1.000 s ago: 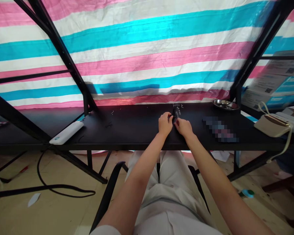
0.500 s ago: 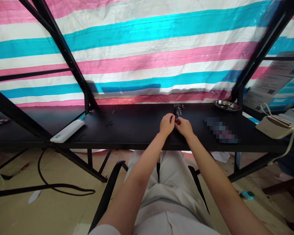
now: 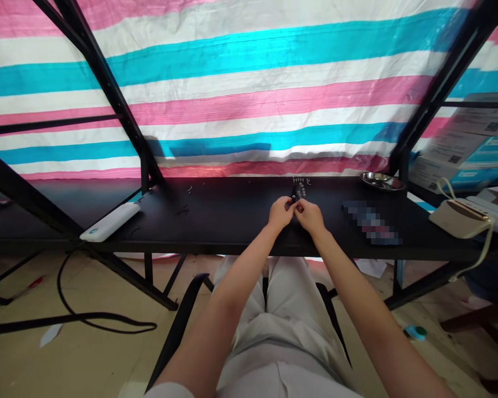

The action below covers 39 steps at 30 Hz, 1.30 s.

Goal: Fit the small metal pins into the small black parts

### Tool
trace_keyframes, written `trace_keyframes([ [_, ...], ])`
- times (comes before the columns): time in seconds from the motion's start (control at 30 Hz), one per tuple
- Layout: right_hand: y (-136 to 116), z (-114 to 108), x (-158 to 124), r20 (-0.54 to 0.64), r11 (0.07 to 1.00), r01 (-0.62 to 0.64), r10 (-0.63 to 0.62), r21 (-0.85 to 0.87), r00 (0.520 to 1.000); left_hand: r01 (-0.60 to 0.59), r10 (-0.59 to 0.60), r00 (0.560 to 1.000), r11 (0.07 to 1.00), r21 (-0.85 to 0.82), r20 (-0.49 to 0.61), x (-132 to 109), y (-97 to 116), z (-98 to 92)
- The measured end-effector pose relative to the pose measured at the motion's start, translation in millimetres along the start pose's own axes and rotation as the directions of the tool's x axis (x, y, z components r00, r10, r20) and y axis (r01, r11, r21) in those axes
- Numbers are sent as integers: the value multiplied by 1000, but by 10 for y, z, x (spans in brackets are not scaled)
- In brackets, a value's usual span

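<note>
My left hand (image 3: 281, 213) and my right hand (image 3: 309, 214) meet over the black table (image 3: 232, 213), fingertips pinched close together. Just above my left fingertips, a slim dark object (image 3: 294, 192) shows, partly covered by the fingers; its kind is unclear. Whatever lies between the fingertips is too small to name. Right beyond my hands are several small clear-looking pieces (image 3: 301, 192). Farther back stands a row of small whitish pieces (image 3: 301, 181), too tiny to identify.
A shiny metal dish (image 3: 382, 181) sits at the back right, with a blurred-out flat item (image 3: 371, 223) nearer me. Farther right is a cream bag (image 3: 456, 218). At the left lies a long white device (image 3: 110, 222). Black frame posts (image 3: 128, 121) rise beside a striped sheet (image 3: 249, 105).
My fingertips have come closer together and sit slightly lower. The whole view has shifted slightly; the table items otherwise look unmoved.
</note>
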State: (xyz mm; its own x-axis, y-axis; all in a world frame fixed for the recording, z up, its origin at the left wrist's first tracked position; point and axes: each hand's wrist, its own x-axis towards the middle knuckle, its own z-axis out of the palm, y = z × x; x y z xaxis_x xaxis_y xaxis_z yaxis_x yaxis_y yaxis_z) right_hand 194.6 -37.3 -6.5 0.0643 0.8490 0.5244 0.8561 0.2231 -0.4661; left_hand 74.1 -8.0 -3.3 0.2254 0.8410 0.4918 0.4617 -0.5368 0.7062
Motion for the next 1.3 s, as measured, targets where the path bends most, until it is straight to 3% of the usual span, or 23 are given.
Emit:
trace_keyframes([
  [0.17,0,26,3,42,997,35,-32,-66,999,15,-14,998,1000,-21,65,52,-45,-81],
  [0.33,-89,66,2,95,991,137,-137,10,986,-42,35,985,998,37,168,207,-115,-490],
  [0.53,-184,91,-14,153,986,167,-169,29,974,207,-200,978,935,287,-54,414,-475,-1188],
  [0.7,-168,125,-5,152,983,185,-185,9,971,456,-391,890,787,417,-234,382,-845,-1594],
  [0.8,-178,120,-3,161,983,181,-180,5,971,537,-451,844,713,451,-292,269,-999,-1678],
  [1.0,-213,82,-16,170,986,164,-162,0,972,527,-407,848,722,449,-341,96,-1176,-1657],
  [1.3,-222,64,-15,145,989,151,-150,10,978,546,-434,836,716,435,-336,99,-1173,-1668],
])
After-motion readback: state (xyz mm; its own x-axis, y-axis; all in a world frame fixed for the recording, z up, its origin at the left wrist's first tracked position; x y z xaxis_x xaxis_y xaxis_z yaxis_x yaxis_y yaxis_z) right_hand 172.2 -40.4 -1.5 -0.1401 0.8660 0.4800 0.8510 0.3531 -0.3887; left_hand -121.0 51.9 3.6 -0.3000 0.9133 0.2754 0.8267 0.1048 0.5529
